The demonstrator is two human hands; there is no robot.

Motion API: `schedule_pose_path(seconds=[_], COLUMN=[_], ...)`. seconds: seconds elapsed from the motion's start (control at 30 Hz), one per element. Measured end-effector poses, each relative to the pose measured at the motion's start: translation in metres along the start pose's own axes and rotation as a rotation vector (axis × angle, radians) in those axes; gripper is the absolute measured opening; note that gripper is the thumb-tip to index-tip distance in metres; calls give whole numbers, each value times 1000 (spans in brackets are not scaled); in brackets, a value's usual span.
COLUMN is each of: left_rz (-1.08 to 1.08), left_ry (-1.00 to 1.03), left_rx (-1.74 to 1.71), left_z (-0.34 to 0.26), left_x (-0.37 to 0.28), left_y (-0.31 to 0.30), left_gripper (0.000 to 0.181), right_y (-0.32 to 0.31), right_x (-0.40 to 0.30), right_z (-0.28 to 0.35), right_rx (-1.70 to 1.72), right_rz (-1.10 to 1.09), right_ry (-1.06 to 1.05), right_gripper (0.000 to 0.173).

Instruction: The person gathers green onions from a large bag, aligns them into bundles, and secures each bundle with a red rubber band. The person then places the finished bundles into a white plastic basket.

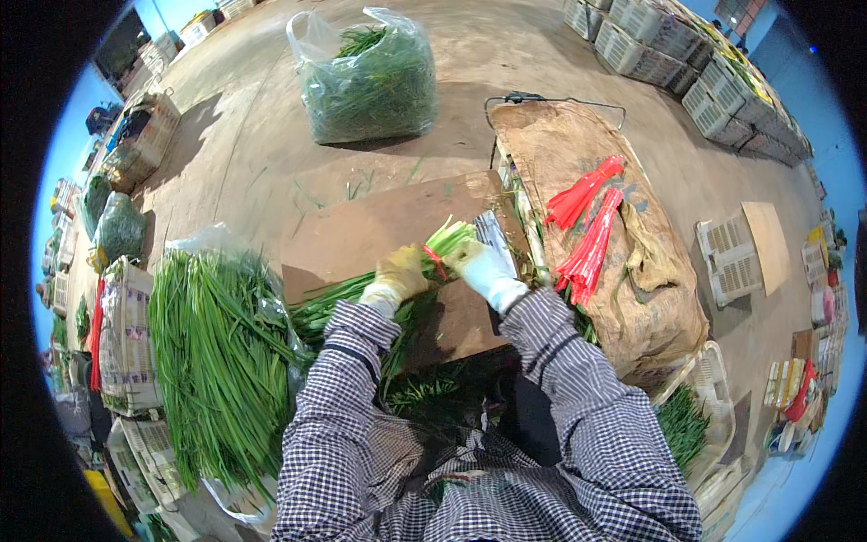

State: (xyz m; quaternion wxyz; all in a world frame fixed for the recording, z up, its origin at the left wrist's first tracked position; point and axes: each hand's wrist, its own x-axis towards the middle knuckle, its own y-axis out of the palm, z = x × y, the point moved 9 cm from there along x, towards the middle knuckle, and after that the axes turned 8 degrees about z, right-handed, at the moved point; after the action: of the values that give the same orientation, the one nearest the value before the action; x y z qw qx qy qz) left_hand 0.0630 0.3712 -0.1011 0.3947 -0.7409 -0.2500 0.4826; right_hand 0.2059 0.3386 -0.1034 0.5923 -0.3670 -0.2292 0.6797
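Observation:
My left hand (401, 272), in a yellowed work glove, is closed around a bundle of long green leafy stalks (332, 302) lying across a brown board (352, 234). A red tie (435, 263) circles the bundle near its pale cut ends (450, 236). My right hand (474, 264), in a pale glove, is at the bundle just right of the tie; its fingertips are partly hidden, so its hold cannot be told. A wide flat metal blade (496, 237) lies beside it at the board's right edge. Two bunches of red ties (588, 251) rest on brown sacking (542, 135) to the right.
A large heap of loose green leaves (210, 359) is at my left. A clear plastic bag of greens (372, 88) stands on the floor ahead. A crate of greens (721, 406) is at the lower right. Stacked white crates (718, 95) line the far right; bags and crates stand far left.

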Motion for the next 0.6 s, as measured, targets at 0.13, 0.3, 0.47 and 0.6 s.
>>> schedule_pose_path(seconds=[0.13,0.3,0.47,0.6], left_rz=[127,179,-107,-46], left_ry=[66,60,23,-135], left_rx=[-84,38,288,314], left_z=[23,9,-42,-69], left_x=[0,4,9,31], left_y=[-19,-18,-22,-2], left_gripper=[94,102,122,115], right_y=[-20,27,10,7], right_x=[-45,-46,-48,-46], right_z=[-36,-100,-94,-119], right_rx=[-373,-351,-59,456], right_rz=[31,20,-119,-285], right_ry=[158,175,261,196], right_gripper=[48,59,65,54])
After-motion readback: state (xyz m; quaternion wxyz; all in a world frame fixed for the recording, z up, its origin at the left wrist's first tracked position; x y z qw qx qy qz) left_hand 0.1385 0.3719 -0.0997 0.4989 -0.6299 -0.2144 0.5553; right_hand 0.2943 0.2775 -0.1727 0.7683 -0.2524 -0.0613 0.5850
